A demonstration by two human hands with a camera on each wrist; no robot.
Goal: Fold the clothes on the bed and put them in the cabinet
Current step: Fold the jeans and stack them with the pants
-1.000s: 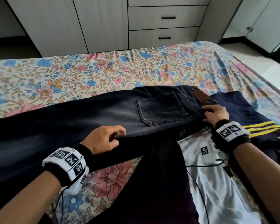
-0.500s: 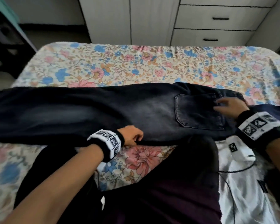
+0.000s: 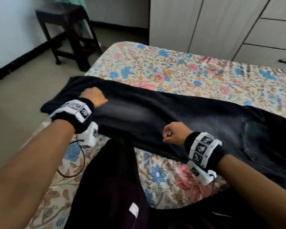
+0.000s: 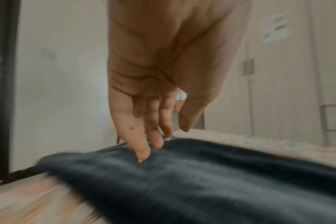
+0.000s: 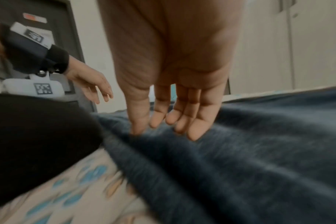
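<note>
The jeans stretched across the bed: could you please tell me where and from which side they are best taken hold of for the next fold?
Probably the leg hems of the jeans, taken from the bed's left edge. That end lies loose under the left hand, whose straight fingers only touch the cloth, so it could be lifted and carried over toward the back pocket.

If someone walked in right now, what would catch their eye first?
The dark jeans stretched across the floral bedsheet. The left hand sits near the leg end, its straight fingers touching the denim; the right hand is at mid-leg. A dark garment lies nearer the person.
</note>
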